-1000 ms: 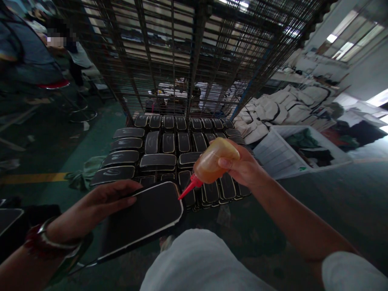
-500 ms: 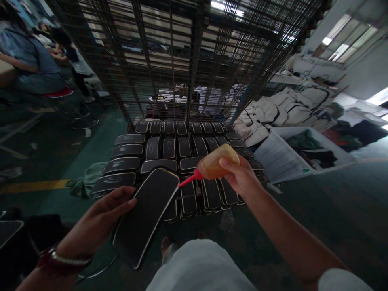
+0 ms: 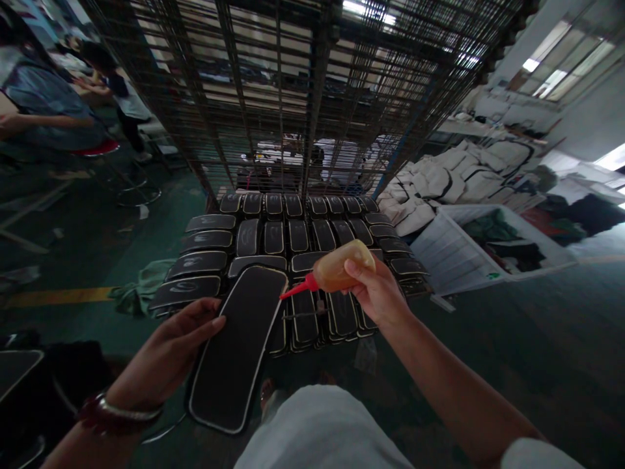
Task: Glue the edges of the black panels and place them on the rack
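Note:
My left hand (image 3: 188, 335) pinches the left edge of a black rounded panel (image 3: 239, 352), which is tilted and has a pale line round its rim. In my right hand (image 3: 378, 290) is a squeeze bottle (image 3: 346, 266) of amber liquid, probably glue, with a red nozzle (image 3: 299, 287). The nozzle's tip is at the panel's upper right edge; whether it touches cannot be made out. Behind, stacks of similar black panels (image 3: 299, 236) with pale rims lie in rows, several bearing chalky marks.
A tall wire rack (image 3: 312, 98) rises behind the stacks. On the right are a white bin (image 3: 434, 260) with dark cloth and a heap of pale pieces (image 3: 454, 172). At left, a person (image 3: 53, 98) sits on a red stool (image 3: 97, 150); green cloth (image 3: 144, 286) lies on the floor.
The panel has turned more upright, its lower end swinging right. My right hand has brought the bottle slightly left, and the nozzle tip now sits a little further left along the panel's edge.

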